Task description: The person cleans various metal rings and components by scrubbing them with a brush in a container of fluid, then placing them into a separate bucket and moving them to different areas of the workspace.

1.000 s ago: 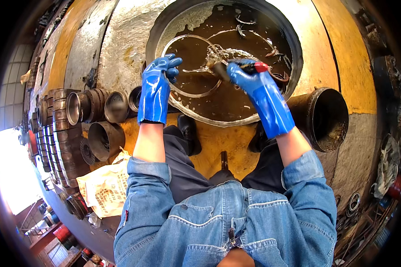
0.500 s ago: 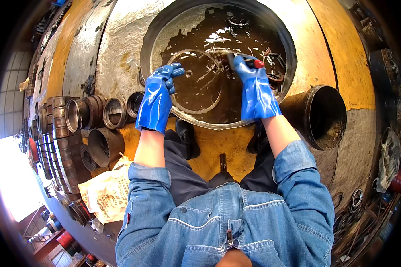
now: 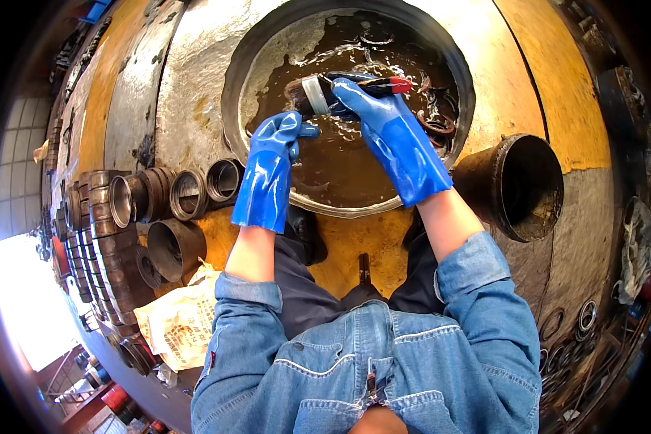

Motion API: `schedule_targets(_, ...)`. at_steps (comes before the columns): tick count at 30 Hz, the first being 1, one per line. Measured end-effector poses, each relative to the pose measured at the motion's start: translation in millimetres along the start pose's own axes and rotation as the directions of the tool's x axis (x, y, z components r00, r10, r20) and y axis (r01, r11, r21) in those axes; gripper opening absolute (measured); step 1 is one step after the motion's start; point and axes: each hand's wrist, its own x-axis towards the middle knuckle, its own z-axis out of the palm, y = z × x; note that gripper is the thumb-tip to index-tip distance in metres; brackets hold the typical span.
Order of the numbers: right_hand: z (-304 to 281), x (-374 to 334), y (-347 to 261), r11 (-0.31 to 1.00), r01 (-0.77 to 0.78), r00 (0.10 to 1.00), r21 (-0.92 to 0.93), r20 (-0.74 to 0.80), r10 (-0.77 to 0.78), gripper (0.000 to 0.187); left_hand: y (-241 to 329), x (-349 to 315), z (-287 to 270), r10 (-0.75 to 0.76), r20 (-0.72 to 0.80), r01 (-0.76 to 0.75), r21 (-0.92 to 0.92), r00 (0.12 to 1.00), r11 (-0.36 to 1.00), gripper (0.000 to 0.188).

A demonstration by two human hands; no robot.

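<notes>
My right hand, in a blue rubber glove, grips a wide brush over a round tub of murky brown liquid. The brush has a dark handle with a red end, a pale metal band and dark wet bristles pointing left. My left hand, gloved alike, is at the tub's near left rim, below the bristles. Its fingers are curled; what they may hold is hidden. Several dark curved pieces lie in the liquid on the right.
A dark open cylinder lies right of the tub. Metal rings and stacked ribbed cylinders stand on the left, near a printed paper bag. Loose rings lie at the lower right.
My right hand has moved left with the brush, and its bristles now show. My left hand has shifted slightly right and nearer me. The large thin ring seen in the tub earlier no longer shows.
</notes>
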Motion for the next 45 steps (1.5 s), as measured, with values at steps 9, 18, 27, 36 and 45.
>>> schedule_targets(9, -40, -15, 50, 0.829, -0.207, 0.927, 0.519, -0.167, 0.336, 0.033, -8, 29, -22, 0.16, 0.257, -0.018, -0.479, 0.953, 0.878, 0.037)
schedule_targets(18, -26, -40, 35, 0.925, -0.364, 0.923, -0.106, 0.092, 0.374, 0.038, -8, 33, -20, 0.111, 0.058, -0.076, -0.423, 0.992, 0.903, 0.042)
schedule_targets(27, -7, -51, -12, 0.906, -0.35, 0.925, 0.239, 0.243, 0.293, 0.037, -12, 29, -17, 0.127, 0.065, -0.097, -0.346, 0.99, 0.933, 0.036)
schedule_targets(36, 3, -8, 25, 0.677, -0.062, 0.951, -0.733, 0.162, 0.263, 0.026, 4, 18, -3, 0.154, 0.057, -0.12, -0.389, 0.987, 0.914, 0.03)
schedule_targets(45, -15, 9, 45, 0.824, 0.407, 0.913, -0.394, 0.155, -0.377, 0.028, -18, 37, -38, 0.009, 0.294, 0.131, -0.453, 0.956, 0.882, 0.025)
